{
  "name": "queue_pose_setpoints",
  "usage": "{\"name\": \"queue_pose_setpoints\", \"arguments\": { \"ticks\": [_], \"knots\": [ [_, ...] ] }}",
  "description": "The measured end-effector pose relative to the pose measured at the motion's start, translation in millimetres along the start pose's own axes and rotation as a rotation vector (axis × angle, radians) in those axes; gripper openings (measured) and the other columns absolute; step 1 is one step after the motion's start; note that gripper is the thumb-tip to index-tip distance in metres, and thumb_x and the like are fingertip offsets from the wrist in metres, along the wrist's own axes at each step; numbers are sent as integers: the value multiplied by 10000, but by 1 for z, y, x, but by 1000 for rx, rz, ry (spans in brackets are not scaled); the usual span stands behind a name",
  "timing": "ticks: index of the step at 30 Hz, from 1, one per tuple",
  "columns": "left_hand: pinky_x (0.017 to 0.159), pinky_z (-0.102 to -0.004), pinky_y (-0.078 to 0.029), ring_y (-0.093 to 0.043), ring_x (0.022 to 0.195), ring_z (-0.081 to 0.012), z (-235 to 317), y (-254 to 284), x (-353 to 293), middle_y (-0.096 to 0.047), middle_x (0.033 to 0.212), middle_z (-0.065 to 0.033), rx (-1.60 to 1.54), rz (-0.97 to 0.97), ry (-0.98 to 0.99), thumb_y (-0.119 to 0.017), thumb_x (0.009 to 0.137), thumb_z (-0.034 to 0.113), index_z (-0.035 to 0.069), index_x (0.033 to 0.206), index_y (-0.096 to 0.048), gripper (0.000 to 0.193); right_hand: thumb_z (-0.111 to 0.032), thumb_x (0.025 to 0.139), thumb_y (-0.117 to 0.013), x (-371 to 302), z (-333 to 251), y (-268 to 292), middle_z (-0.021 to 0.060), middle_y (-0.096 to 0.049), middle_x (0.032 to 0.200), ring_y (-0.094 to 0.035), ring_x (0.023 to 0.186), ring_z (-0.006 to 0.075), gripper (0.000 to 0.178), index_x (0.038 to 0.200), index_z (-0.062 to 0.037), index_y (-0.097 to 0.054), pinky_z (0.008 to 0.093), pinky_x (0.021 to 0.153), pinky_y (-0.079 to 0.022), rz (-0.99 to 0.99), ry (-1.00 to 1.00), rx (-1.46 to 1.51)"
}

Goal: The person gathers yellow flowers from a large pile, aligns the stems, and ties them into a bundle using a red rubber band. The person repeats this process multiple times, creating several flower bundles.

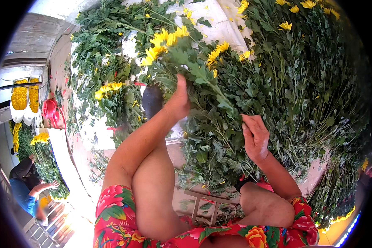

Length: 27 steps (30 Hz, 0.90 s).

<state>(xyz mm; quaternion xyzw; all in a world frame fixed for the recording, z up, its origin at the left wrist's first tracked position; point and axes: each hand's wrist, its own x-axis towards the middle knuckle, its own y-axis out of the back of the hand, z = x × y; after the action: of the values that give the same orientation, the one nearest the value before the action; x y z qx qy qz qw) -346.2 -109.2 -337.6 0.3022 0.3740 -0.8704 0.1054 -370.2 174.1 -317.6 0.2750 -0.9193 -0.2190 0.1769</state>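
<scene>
My left hand (179, 101) is closed around a bunch of yellow chrysanthemums (164, 41), its thumb raised along the leaves and the other fingers mostly hidden. The flower heads point up and away from me. My right hand (256, 138) pinches the lower end of a leafy chrysanthemum stem (219, 95), which slants up to the left toward the held bunch. Under and around both hands lie more cut stems. Beyond my left hand, a smaller group of yellow blooms (108, 89) rests on the left.
A large heap of leafy stems (301, 91) fills the right side. White sheeting (213, 20) shows at the back. At left are a red plastic object (53, 113), white containers of yellow petals (19, 97), and another person's hand (51, 185) by flowers. A metal frame (211, 202) stands between my legs.
</scene>
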Motion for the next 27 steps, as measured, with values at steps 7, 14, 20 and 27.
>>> {"name": "queue_pose_setpoints", "arguments": {
  "ticks": [7,14,20,27],
  "knots": [
    [1088,-503,-458,-570,1272,-299,-9,8,4,-588,1400,-148,-60,-142,-66,-327,869,839,74,1452,-481,975,85,852,-613,-21,-2,-15,117,-611,932,-639,719,267,370,1205,-16,-658,323,653,-527,-196,-64,12],
    [1086,-444,-464,-614,1215,-286,-15,21,7,-600,1383,-205,-185,-109,70,-493,1048,349,-34,1329,-574,482,-56,922,-625,6,18,15,155,-608,908,-615,814,302,276,1192,-3,-621,392,719,-511,-448,60,-260],
    [1096,-444,-460,-598,1241,-313,-14,18,16,-586,1391,-228,-149,-51,80,-491,1046,326,-44,1345,-559,480,-173,940,-620,56,145,114,169,-668,1036,-627,988,383,263,1157,-35,-675,440,893,-512,491,-238,-1141],
    [1143,-435,-414,-555,1309,-318,-16,16,15,-557,1428,-230,-112,-133,55,-442,1061,315,-54,1415,-499,515,-63,946,-622,46,137,109,177,-690,1156,-667,1012,376,298,1240,-16,-637,391,854,-532,466,-240,-563]
  ]
}}
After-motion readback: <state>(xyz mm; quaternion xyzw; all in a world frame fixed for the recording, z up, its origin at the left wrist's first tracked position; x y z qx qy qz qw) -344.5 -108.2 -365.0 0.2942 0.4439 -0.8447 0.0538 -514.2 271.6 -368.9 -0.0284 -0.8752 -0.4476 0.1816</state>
